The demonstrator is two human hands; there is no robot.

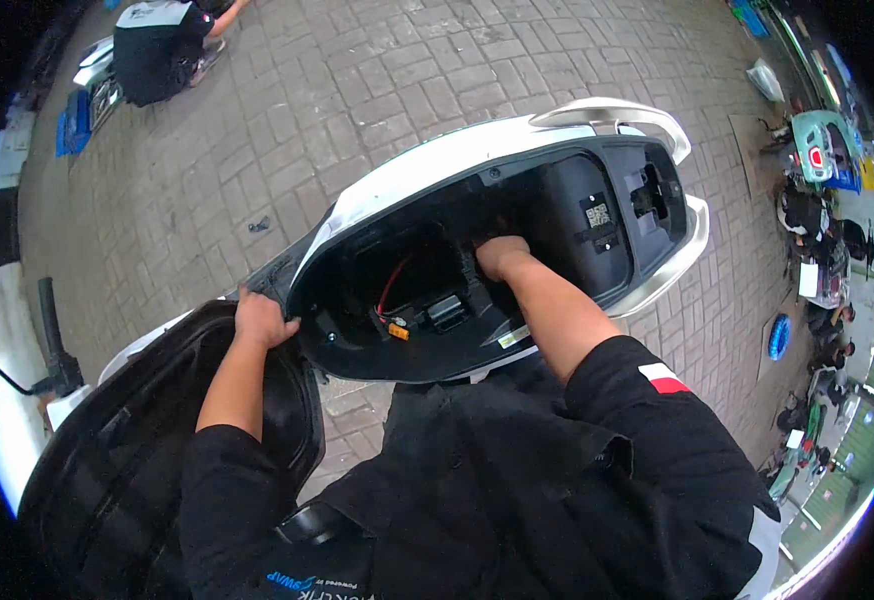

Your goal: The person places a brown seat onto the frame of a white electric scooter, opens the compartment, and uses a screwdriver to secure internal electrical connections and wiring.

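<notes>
I get soft, even light on the paving (387, 80), murky shadow inside the compartment (569, 215), white glare far left, and edges bending into black.

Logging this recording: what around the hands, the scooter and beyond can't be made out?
All in the head view:
- Right hand: fingertips, and anything in them, lost in the dark storage compartment.
- Left hand: palm side hidden behind the hand itself; its hold is unclear.
- Red wire: upper end fades into shadow.
- Person at upper left: head cut off by the top edge.
</notes>
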